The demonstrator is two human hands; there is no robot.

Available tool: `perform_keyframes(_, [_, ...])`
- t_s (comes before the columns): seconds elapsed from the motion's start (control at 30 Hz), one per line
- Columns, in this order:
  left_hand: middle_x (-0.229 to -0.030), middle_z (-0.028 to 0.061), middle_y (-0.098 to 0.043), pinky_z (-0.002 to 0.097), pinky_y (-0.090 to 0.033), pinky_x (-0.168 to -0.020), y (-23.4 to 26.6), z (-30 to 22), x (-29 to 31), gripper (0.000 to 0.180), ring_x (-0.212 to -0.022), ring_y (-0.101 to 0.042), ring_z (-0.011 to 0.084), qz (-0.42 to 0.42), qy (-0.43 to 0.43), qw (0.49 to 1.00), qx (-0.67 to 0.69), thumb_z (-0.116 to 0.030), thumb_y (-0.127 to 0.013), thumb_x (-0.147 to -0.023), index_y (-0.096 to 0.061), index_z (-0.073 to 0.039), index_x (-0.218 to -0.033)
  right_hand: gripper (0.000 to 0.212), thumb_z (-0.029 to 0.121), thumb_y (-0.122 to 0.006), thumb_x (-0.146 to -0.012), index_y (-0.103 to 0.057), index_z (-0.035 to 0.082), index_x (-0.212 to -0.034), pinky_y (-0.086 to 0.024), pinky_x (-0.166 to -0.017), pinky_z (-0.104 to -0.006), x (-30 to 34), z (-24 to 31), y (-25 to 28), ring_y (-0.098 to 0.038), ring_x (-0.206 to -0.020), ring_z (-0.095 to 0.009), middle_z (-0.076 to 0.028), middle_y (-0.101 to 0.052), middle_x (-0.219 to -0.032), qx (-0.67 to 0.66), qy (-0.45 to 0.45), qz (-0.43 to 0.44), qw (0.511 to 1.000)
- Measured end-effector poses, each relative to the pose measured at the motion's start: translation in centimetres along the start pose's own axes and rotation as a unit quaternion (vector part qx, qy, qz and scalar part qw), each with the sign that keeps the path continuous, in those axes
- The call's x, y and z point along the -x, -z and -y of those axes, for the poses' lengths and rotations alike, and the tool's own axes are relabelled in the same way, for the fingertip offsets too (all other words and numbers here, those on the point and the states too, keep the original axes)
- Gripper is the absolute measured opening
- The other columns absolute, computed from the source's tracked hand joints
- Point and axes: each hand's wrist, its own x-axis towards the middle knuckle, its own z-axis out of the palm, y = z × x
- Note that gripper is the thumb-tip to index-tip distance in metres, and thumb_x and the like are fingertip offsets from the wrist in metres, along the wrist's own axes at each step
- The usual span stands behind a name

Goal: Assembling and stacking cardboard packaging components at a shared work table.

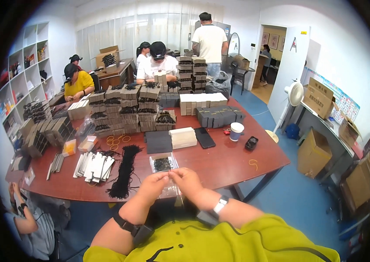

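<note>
My left hand (153, 187) and my right hand (187, 182) meet at the table's near edge, fingertips pinched together. Whatever they pinch is too small to make out. A clear plastic piece (171, 191) shows just below the fingers. Right beyond them lies a small white box (151, 164) with many small black pieces (163, 163) inside. To the left stretches a thick bundle of black cords (124, 172), and farther left a fanned pile of white strips (94, 167). Behind the box sit a dark grey stack of cards (158, 142) and a cream-coloured stack (183, 138).
On the reddish table (224, 169) are a black phone (205, 137), a paper cup (236, 132), a small black object (251, 143) and rubber bands (117, 141). Tall stacks of grey cards (126, 109) rise behind. Several other people sit or stand around; a fan (294, 94) stands right.
</note>
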Motion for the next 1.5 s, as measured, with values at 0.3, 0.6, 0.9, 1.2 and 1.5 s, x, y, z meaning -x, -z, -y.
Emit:
perform_keyframes(0.3, [-0.074,-0.0048,-0.052,0.0192,-0.037,-0.059,3.0,-1.3,2.0,0.008,-0.066,-0.044,0.0030,-0.106,-0.127,0.971,-0.172,-0.010,-0.055,-0.090,-0.056,-0.003,-0.086,0.014,0.014,-0.053,-0.092,-0.058,0.001,-0.086,-0.048,-0.060,-0.0279,-2.7,-2.0,4.9,-0.058,-0.064,-0.011,-0.004,-0.060,-0.069,-0.086,0.076,-0.196,0.974])
perform_keyframes(0.6, [-0.070,-0.0006,-0.059,0.0218,-0.040,-0.057,7.2,-4.0,3.7,0.013,-0.063,-0.050,0.0054,-0.232,-0.092,0.947,-0.201,-0.014,-0.066,-0.082,-0.064,-0.001,-0.085,0.015,0.016,-0.050,-0.094,-0.052,0.004,-0.086,-0.046,-0.062,-0.0237,-3.8,-3.8,10.1,-0.055,-0.065,-0.009,-0.004,-0.061,-0.072,-0.161,0.104,-0.183,0.964])
perform_keyframes(0.9, [-0.070,-0.0034,-0.057,0.0176,-0.038,-0.054,6.8,-4.0,5.4,0.012,-0.060,-0.047,0.0036,-0.225,-0.134,0.964,-0.038,-0.013,-0.066,-0.084,-0.065,-0.002,-0.090,0.017,0.014,-0.053,-0.093,-0.056,-0.002,-0.096,-0.052,-0.069,-0.0253,-3.8,-1.3,9.4,-0.062,-0.073,-0.013,-0.008,-0.062,-0.085,-0.206,0.046,-0.189,0.959])
perform_keyframes(1.2, [-0.070,-0.0032,-0.056,0.0172,-0.037,-0.056,6.8,-3.4,5.6,0.011,-0.061,-0.046,0.0036,-0.298,-0.166,0.937,-0.074,-0.013,-0.069,-0.081,-0.065,-0.003,-0.083,0.017,0.015,-0.054,-0.093,-0.055,-0.002,-0.097,-0.052,-0.068,-0.0249,-3.4,-0.5,10.0,-0.062,-0.073,-0.014,-0.008,-0.062,-0.085,-0.199,0.057,-0.202,0.957])
perform_keyframes(1.5, [-0.072,-0.0039,-0.056,0.0179,-0.038,-0.057,5.5,-3.1,5.6,0.010,-0.063,-0.047,0.0033,-0.281,-0.173,0.941,-0.081,-0.010,-0.067,-0.083,-0.062,-0.002,-0.088,0.017,0.014,-0.054,-0.093,-0.056,-0.002,-0.097,-0.051,-0.070,-0.0242,-2.8,0.3,8.3,-0.061,-0.073,-0.012,-0.006,-0.062,-0.083,-0.200,0.067,-0.162,0.964])
